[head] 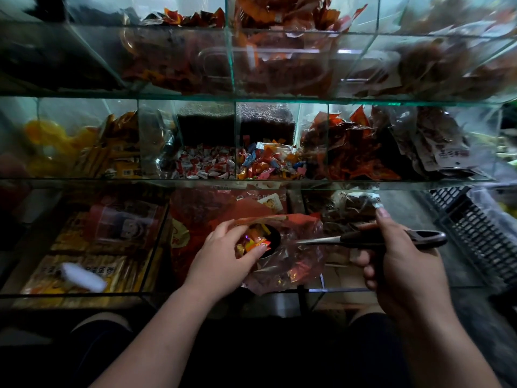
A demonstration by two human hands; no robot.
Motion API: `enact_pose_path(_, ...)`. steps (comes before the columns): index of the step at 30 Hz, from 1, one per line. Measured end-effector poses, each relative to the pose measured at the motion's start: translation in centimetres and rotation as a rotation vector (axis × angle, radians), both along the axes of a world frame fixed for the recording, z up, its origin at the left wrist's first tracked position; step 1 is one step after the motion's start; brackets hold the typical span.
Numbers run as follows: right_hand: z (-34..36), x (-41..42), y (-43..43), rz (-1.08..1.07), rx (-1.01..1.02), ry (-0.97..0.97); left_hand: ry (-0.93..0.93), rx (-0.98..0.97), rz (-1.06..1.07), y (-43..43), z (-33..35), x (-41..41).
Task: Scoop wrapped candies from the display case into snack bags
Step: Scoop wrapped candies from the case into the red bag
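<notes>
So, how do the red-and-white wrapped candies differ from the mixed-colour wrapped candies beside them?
Colour: the red-and-white wrapped candies all look alike; the mixed-colour wrapped candies show orange, yellow, blue and pink. Place: the red-and-white ones lie left of the glass divider, the mixed ones right of it. Both are loose piles of small wrapped pieces on the middle shelf.

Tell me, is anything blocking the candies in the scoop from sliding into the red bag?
Nothing visible blocks them. The scoop has its bowl inside the open mouth of the red bag, which the left hand holds open, fingertips on the candies. The right hand grips the handle.
</notes>
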State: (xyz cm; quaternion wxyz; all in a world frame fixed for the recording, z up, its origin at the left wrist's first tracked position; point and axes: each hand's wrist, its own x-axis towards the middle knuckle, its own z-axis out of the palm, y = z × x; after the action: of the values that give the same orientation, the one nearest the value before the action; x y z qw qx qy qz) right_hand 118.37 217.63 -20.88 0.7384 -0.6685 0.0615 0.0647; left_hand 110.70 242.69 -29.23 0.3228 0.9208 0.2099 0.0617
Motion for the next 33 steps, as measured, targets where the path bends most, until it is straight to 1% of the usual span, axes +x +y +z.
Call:
enact_pose_path(5,1.0,-0.4,-0.8,0.067,0.040,0.020,0.021,0.020,-0.012,-0.2,0.3,0.4)
enact_pose_path(9,1.7,-0.9,-1.0,0.109,0.079,0.018,-0.025,0.032,-0.028,-0.7,0.5,0.6)
enact_pose_path(11,1.8,-1.1,-0.8,0.122,0.095,0.030,-0.037,0.083,-0.036,-1.1,0.6,1.0)
enact_pose_path(14,2.3,-1.7,-0.8,0.147,0.103,0.039,-0.046,0.215,-0.086,-1.6,0.7,1.6)
enact_pose_path(18,3.6,-2.7,-1.6,0.168,0.078,-0.034,-0.031,0.284,-0.198,-2.1,1.1,2.1)
enact_pose_path(22,5.4,-3.7,-2.6,0.130,0.075,-0.124,-0.098,0.304,-0.263,-2.7,2.8,2.3)
enact_pose_path(27,6.5,-2.8,-1.6,0.104,0.154,-0.103,-0.228,0.290,-0.204,-2.2,5.6,4.5)
enact_pose_path(30,6.1,-1.9,0.4,0.089,0.215,-0.087,-0.292,0.322,-0.142,-0.9,6.8,7.4)
enact_pose_path(33,5.3,-0.5,2.3,0.060,0.309,-0.031,-0.323,0.310,-0.133,0.5,7.9,10.9)
